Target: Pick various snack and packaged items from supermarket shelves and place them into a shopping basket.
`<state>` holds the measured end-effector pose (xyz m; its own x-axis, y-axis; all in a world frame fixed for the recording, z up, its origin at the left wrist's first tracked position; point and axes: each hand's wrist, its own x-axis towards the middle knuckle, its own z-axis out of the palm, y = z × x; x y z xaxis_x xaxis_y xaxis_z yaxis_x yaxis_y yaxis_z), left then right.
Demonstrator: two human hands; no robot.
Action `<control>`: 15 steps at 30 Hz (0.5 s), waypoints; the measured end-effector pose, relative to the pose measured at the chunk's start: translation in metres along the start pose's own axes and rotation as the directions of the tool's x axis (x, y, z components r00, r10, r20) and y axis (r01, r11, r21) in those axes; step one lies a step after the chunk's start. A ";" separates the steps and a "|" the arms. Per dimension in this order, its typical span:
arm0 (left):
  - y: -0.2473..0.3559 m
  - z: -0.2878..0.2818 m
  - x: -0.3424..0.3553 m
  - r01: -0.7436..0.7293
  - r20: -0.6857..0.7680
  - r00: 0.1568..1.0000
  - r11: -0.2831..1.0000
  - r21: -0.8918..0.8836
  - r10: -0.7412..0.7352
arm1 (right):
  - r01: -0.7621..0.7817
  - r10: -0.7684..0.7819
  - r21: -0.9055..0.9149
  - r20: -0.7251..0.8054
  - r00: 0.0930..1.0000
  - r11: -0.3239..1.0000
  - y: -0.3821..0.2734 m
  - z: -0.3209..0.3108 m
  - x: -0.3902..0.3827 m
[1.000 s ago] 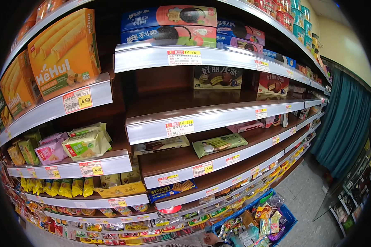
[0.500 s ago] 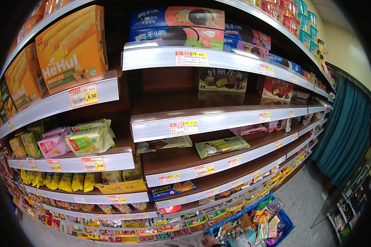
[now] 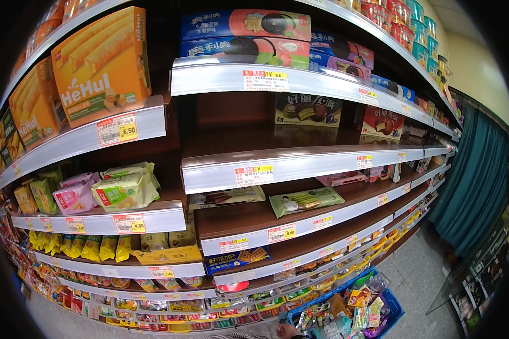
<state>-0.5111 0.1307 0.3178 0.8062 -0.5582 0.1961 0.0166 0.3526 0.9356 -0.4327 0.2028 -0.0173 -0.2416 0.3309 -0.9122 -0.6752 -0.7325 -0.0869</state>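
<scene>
At the lower edge of the view, beside the blue crate (image 3: 398,308), a small part of my right hand (image 3: 288,330) shows. Its fingers are too small and cut off to make out, and whether it holds anything is hidden. Inside the crate lies a heap of mixed snack packets (image 3: 366,309). My left hand is out of the picture. Ahead stand the store shelves, with a green snack packet (image 3: 306,201) lying flat on a middle shelf and a blue biscuit packet (image 3: 238,260) lower down.
Orange biscuit boxes (image 3: 100,66) stand at the upper left, above pale green packets (image 3: 126,186) and yellow packets (image 3: 91,247). Blue and pink cookie boxes (image 3: 246,37) fill an upper shelf. Shelf edges (image 3: 300,166) jut forward. A teal curtain (image 3: 474,175) hangs at the right.
The shelves sit very slightly further right in the picture, as the view has shifted a little. No goods on the shelves or in the crate have visibly moved.
</scene>
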 end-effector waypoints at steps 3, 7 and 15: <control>-0.023 -0.008 0.003 -0.075 0.035 0.997 0.993 0.092 0.072 | -0.003 0.003 -0.014 0.001 1.000 1.000 -0.004 -0.001 0.000; -0.013 -0.005 -0.001 -0.042 0.127 0.990 0.990 -0.132 0.059 | -0.014 0.014 -0.028 -0.001 1.000 1.000 -0.003 -0.007 0.001; -0.018 -0.003 0.004 -0.051 0.080 0.995 0.998 -0.040 0.054 | -0.036 0.036 -0.061 0.000 0.999 0.997 -0.003 -0.011 0.002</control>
<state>-0.5064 0.1247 0.3010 0.7557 -0.5968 0.2695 -0.0008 0.4107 0.9118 -0.4235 0.1989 -0.0234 -0.2659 0.3045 -0.9146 -0.6221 -0.7790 -0.0785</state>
